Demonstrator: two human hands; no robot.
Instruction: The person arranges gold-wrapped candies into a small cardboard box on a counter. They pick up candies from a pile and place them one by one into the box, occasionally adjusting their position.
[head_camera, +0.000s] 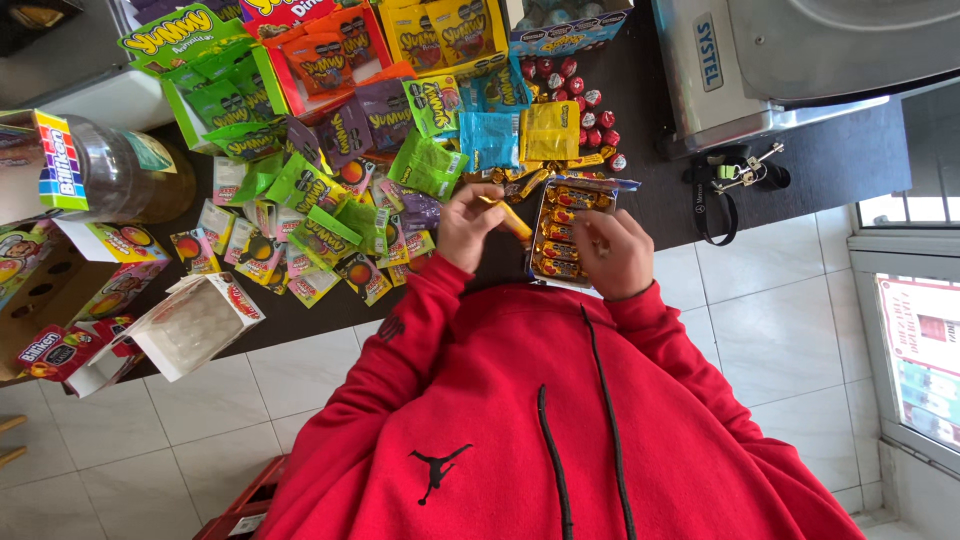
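Left hand (468, 222) fingers pinched shut on a gold-wrapped candy bar (510, 217), just left of the open box of bars (561, 232) on the dark worktop (820, 165). Right hand (618, 255) lies on the box's right edge, fingers curled; grip unclear. Red foil chocolates (585, 100) beyond the box.

Left hand (468, 226) fingers pinched — right hand (617, 254) curled, palm down, red sleeves.
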